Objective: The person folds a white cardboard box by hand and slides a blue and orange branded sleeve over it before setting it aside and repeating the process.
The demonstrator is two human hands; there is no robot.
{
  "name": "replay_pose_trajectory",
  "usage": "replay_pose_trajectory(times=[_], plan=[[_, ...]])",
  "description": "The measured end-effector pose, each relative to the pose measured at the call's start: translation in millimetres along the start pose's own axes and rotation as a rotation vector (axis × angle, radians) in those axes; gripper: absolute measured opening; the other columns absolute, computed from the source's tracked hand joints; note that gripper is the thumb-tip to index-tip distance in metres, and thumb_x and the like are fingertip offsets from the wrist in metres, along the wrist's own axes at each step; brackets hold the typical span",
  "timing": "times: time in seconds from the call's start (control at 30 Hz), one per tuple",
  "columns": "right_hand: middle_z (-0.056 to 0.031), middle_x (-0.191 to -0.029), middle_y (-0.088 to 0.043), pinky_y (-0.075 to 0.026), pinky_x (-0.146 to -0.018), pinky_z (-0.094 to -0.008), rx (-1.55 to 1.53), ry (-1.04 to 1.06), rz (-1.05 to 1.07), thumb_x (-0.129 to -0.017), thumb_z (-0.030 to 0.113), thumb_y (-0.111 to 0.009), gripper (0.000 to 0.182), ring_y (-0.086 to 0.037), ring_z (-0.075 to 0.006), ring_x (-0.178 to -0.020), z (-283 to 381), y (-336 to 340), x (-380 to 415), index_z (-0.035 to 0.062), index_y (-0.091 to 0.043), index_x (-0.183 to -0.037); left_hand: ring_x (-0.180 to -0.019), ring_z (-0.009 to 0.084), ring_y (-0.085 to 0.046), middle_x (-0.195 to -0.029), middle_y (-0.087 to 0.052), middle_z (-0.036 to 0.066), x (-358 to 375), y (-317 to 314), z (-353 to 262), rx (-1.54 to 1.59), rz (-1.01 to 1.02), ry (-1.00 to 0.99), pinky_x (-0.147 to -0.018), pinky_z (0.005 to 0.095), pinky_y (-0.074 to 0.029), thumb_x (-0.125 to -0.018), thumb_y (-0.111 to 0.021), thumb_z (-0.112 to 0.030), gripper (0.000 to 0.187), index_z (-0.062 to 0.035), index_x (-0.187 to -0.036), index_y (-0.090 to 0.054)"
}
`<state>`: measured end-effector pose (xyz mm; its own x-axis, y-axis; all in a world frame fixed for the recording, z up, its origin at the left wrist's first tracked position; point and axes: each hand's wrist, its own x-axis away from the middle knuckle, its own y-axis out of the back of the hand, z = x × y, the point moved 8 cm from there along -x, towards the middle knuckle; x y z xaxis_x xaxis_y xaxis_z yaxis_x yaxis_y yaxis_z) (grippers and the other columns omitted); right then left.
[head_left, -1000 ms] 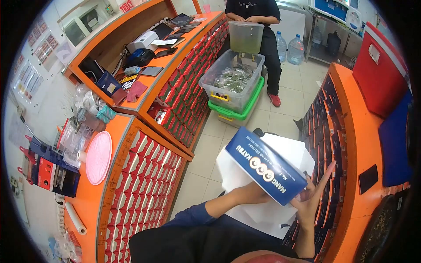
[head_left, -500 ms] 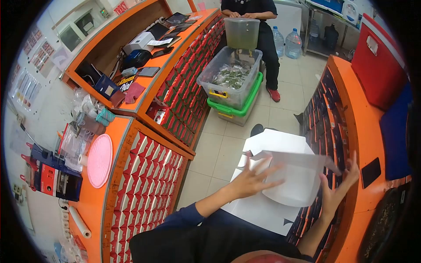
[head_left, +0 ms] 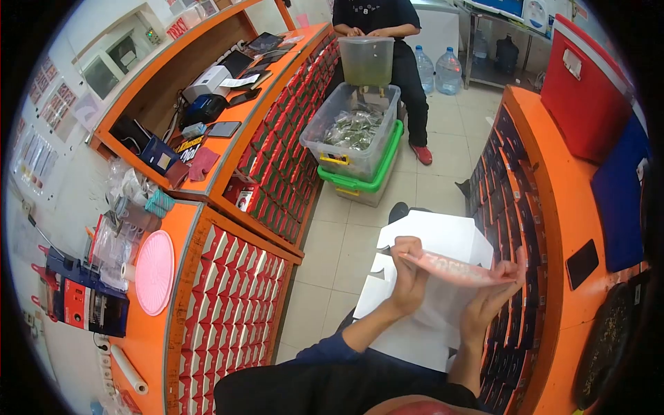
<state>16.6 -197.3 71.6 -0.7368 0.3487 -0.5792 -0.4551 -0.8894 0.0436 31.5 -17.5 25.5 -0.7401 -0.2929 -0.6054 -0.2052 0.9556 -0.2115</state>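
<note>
A thin translucent plastic sheet (head_left: 443,299), perhaps a bag, hangs between my two hands. Along its top edge runs a pinkish folded band (head_left: 453,268) with pale lettering. My left hand (head_left: 409,280) is closed on the sheet's upper left corner. At the upper right corner, my right hand (head_left: 487,304) pinches the band, with one finger sticking out. Beneath and behind the plastic, white die-cut card sheets (head_left: 443,232) lie across my lap, and the sheet covers part of them.
Ahead, a seated person (head_left: 377,21) rests both hands on a clear tub (head_left: 366,62). Below it stands a bin of small packets (head_left: 311,142) on a green-lidded box (head_left: 360,185). Orange counters flank me, with a pink round tray (head_left: 155,273) left and a phone (head_left: 582,264) right.
Both hands, spread open earlier around the translucent plastic, are now closed on its upper corners. The plastic's top edge is folded over, showing a pinkish lettered band. My view has shifted slightly.
</note>
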Motion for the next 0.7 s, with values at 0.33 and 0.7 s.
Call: replay_pose_trajectory(times=[0.33,0.7], plan=[[-0.0155,-0.117,-0.044,-0.036,-0.101,-0.0347,0.443,-0.091,0.511,-0.086,-0.015,-0.036,0.055,-0.046,-0.0300,-0.112,-24.0,11.0,-8.2,0.0078,-0.057,-0.131,-0.122,0.0329,-0.056,-0.127,-0.058,0.021,-9.4,50.5,11.9,-0.552,0.489,0.241,-0.103,0.0375,-0.041,-0.096,-0.044,0.001,0.042,-0.0024,-0.138,-0.042],[-0.0182,-0.149,-0.036,-0.024,-0.117,-0.0406,-0.568,-0.766,0.609,-0.100,0.020,-0.043,0.041,-0.034,-0.0301,-0.142,-49.5,19.2,48.0,0.0039,-0.049,-0.137,-0.134,0.0275,-0.045,-0.148,-0.042,0.014,57.6,65.1,21.8,0.265,0.333,0.890,-0.113,0.0399,-0.033,-0.105,-0.038,-0.033,0.049,-0.0023,-0.143,-0.042]])
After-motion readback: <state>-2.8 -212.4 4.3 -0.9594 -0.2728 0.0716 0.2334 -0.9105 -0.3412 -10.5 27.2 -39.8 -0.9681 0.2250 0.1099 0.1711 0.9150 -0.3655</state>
